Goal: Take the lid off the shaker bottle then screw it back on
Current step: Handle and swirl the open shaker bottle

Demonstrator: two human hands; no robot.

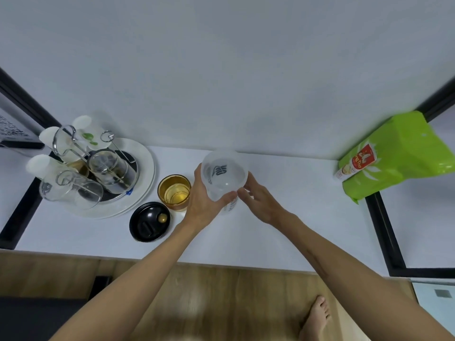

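Note:
A clear plastic shaker bottle [224, 174] stands upright on the white table with its mouth uncovered, so I look straight down into it. My left hand [204, 195] wraps around its left side. My right hand [258, 198] presses its fingertips against the right side just under the rim. A black round lid [147, 223] with a gold knob lies flat on the table to the left of my left forearm, apart from the bottle.
An amber glass [175, 191] holding yellowish liquid stands just left of the bottle. Further left is a plate [145, 166] carrying a wire rack and several upturned glasses. A green bag [398, 156] leans at the right. The table's front edge [221, 263] is near me.

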